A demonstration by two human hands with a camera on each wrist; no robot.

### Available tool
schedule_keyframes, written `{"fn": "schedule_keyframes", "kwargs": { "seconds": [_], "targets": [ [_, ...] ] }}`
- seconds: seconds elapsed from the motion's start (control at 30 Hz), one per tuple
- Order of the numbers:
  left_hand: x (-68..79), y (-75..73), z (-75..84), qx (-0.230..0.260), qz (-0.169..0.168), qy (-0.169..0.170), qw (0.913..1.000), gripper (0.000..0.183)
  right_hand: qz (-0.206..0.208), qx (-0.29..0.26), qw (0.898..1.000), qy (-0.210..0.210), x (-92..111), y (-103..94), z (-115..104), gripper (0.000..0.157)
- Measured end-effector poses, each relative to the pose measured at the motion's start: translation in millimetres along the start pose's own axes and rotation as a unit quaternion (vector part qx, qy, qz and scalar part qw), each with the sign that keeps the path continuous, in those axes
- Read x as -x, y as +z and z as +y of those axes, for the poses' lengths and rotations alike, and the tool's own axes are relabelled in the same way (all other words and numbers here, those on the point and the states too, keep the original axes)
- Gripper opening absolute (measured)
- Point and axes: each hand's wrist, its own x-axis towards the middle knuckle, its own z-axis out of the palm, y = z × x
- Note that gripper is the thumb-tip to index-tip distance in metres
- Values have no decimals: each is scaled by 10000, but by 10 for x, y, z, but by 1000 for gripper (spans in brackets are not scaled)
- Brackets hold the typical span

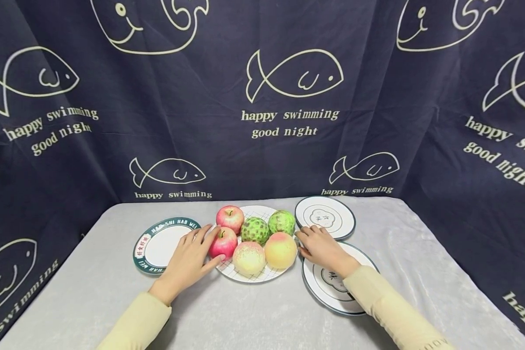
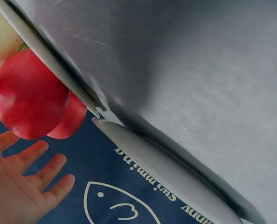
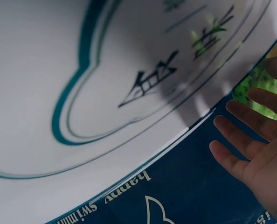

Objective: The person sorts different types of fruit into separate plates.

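A white grid-patterned plate (image 1: 268,278) in the middle of the table bears two red apples, two green custard apples and two peaches. My left hand (image 1: 187,260) reaches to the plate's left side, its fingers spread beside the front apple (image 1: 224,243). In the left wrist view, the left fingers are apart beside this apple (image 2: 31,95). At the right side, my right hand (image 1: 321,247) has its fingertips near the right custard apple (image 1: 282,222) and the yellow peach (image 1: 281,251). In the right wrist view, its loosely extended fingers (image 3: 243,137) overlap a green custard apple (image 3: 257,91).
A green-rimmed plate (image 1: 145,265) lies to the left, partly behind the left hand. Two white plates lie to the right, one at the back (image 1: 306,211) and one nearer (image 1: 317,287) under the right forearm. Dark fish-printed cloth (image 1: 288,170) stands around the table.
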Motion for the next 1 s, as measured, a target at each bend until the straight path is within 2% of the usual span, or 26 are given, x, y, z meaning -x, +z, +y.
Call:
{"fn": "schedule_keyframes", "kwargs": {
  "seconds": [0.27, 0.5, 0.77, 1.0],
  "targets": [
    [-51, 44, 24, 215, -72, 17, 9997, 69, -67, -30, 9999, -68, -20, 62, -40, 27],
    [-62, 79, 32, 225, -132, 47, 9996, 73, 159, -31, 9997, -169, -18, 63, -64, 23],
    [-70, 101, 23, 305, -181, 40, 9994, 75, -387, 67, 9992, 19, -29, 108, -65, 26],
    [-80, 99, 26, 578, -227, 3, 9981, 75, -530, 34, 9986, 57, -26, 126, -62, 27]
  ]
}}
